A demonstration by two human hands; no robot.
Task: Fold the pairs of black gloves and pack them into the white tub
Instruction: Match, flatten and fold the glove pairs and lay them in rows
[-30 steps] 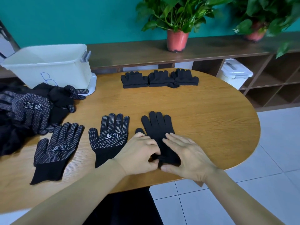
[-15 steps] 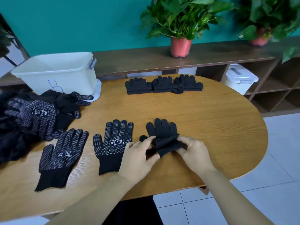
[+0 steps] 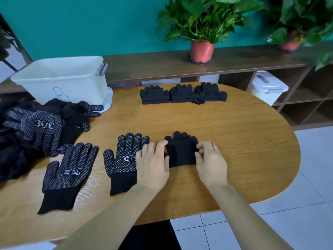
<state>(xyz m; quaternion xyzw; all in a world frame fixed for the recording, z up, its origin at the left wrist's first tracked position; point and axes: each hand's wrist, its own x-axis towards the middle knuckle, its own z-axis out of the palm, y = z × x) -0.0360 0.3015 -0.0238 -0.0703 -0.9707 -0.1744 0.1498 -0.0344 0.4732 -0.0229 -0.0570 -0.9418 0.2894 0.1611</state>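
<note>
A black glove pair (image 3: 182, 152) lies folded in half on the wooden table (image 3: 234, 141), cuff laid over the palm and fingertips pointing away from me. My left hand (image 3: 153, 165) pinches its left edge and my right hand (image 3: 210, 161) pinches its right edge, fingers curled. Two dotted black gloves (image 3: 124, 159) (image 3: 66, 174) lie flat to the left. A heap of loose gloves (image 3: 36, 127) covers the table's left end. Three folded pairs (image 3: 182, 93) sit in a row at the far edge. The white tub (image 3: 63, 80) stands open at the back left.
A low wooden shelf (image 3: 162, 64) runs behind the table with two potted plants (image 3: 201, 49) (image 3: 290, 44) on it. A lidded white box (image 3: 266, 87) sits in the shelf at the right. The table's rounded right end drops to tiled floor (image 3: 315, 168).
Both hands lifted the cuff end of the glove pair and folded it forward over the fingers. The fold now lies flat, with a hand at each side.
</note>
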